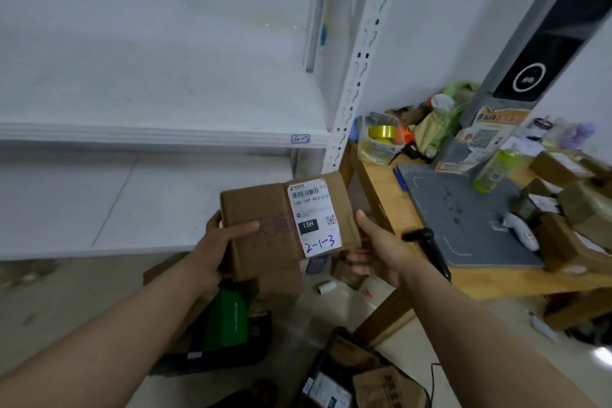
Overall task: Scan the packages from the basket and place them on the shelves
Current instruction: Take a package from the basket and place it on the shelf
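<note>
A brown cardboard package [265, 209] with a white label marked "2-1-3" is held up in front of the white shelves [165, 136]. My left hand [220, 242] grips its left edge, thumb on top. My right hand [374, 248] holds the right edge from beneath, thumb against the side. A black basket [357, 371] with more cardboard packages lies on the floor at the bottom. A black handheld scanner [427, 248] rests at the edge of the wooden table.
A wooden table [496, 281] on the right carries a grey mat, a grey scanning stand [536, 43], a green bottle, tape rolls and several brown packages [569, 209]. A green box [228, 318] and dark boxes lie on the floor below my hands.
</note>
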{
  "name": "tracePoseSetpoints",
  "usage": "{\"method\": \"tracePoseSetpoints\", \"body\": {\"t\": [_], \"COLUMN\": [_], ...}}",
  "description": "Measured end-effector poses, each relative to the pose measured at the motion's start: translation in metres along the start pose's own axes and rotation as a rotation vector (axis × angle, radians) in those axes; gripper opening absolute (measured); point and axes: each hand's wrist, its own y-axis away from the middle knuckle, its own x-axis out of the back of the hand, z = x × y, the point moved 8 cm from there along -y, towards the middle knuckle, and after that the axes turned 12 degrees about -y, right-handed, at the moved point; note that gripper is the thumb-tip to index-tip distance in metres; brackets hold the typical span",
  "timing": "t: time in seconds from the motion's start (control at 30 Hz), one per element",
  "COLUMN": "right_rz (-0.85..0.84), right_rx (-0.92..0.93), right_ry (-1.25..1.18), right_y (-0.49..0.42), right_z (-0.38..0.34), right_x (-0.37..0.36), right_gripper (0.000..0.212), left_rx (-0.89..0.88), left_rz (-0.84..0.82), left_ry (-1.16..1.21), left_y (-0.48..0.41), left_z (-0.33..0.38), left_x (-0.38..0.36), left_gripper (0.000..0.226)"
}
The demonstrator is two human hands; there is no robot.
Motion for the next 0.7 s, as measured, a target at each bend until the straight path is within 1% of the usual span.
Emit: {"method": "tracePoseSetpoints", "body": {"t": [0.07,0.17,0.2,0.27,0.33,0.4,0.47,0.63,0.7], "right_rz": [-0.094,-0.256,-0.292,-0.355,-0.406,-0.449,-0.487,-0.572,-0.590], "right_rx": [0.024,0.083,0.106,0.148,0.175,0.187,0.192,0.224,0.240], "right_ry": [0.006,-0.063,-0.080,-0.081,-0.078,-0.083,-0.068,0.117,0.185], "right_y": [0.018,0.046,0.054,0.072,0.090,0.105,0.118,0.142,0.150], "right_z": [-0.003,-0.009,-0.011,-0.014,-0.017,-0.020,-0.024,-0.029,-0.027], "right_x": [-0.028,-0.082,-0.100,-0.137,-0.175,-0.215,-0.256,-0.381,-0.442], "right_gripper": [0.065,0.074,0.078,0.078,0.075,0.079,0.079,0.066,0.065], "left_rx": [-0.028,-0.068,-0.075,-0.083,-0.099,-0.103,-0.120,-0.094,-0.081], "left_rz": [0.021,0.060,0.080,0.106,0.113,0.098,0.068,0.147,0.240], "left_ry": [0.068,0.161,0.189,0.238,0.296,0.362,0.435,0.441,0.385], "left_y": [0.034,0.081,0.094,0.118,0.139,0.157,0.175,0.208,0.221], "left_z": [0.001,0.007,0.009,0.014,0.017,0.019,0.023,0.023,0.025], "left_x": [0.021,0.057,0.071,0.097,0.124,0.149,0.177,0.290,0.352], "left_gripper": [0.114,0.096,0.093,0.085,0.066,0.048,0.036,0.037,0.056]}}
